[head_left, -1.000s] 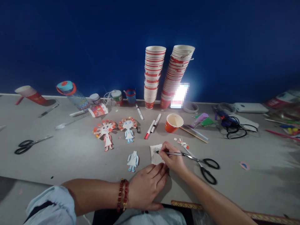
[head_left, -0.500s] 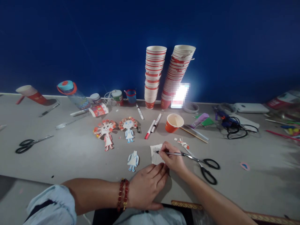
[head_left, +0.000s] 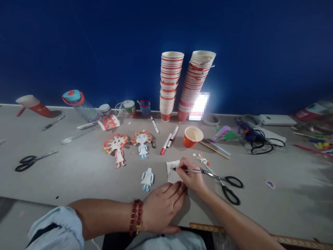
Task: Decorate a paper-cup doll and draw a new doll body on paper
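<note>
Flat left hand [head_left: 165, 207] beside curled right hand [head_left: 191, 176]

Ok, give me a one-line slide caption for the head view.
Left hand at the edge of a small paper, right hand holding a pen to it, paper dolls and stacked cups nearby.

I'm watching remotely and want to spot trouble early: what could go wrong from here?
The small paper might slip under the pen, since the left hand seems to rest only on its near edge.
The right hand could nudge the scissors close beside it.
The left hand might brush the headless cutout figure nearby.
</note>
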A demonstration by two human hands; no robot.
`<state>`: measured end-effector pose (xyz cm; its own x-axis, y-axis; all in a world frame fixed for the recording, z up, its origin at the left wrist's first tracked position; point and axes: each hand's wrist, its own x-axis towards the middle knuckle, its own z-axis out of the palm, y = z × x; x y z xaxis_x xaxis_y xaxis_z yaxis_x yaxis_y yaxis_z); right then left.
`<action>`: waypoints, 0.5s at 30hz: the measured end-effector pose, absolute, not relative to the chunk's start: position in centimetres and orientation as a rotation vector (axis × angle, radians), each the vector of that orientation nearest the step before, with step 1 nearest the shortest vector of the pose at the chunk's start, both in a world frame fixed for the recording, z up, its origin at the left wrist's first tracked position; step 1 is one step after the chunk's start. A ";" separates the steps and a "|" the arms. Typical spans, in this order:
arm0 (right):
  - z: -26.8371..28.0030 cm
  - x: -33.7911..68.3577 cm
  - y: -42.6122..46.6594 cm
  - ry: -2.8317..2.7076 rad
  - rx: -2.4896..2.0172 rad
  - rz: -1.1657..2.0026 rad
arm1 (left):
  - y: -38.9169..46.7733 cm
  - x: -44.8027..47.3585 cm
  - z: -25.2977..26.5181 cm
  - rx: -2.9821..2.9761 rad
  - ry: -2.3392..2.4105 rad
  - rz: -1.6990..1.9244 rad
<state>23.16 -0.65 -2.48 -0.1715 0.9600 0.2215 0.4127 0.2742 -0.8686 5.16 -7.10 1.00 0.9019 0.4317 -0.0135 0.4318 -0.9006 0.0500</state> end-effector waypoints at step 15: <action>-2.4 23.1 -0.6 -1.759 -1.280 0.838 | -7.1 5.1 1.0 2.996 0.682 -0.003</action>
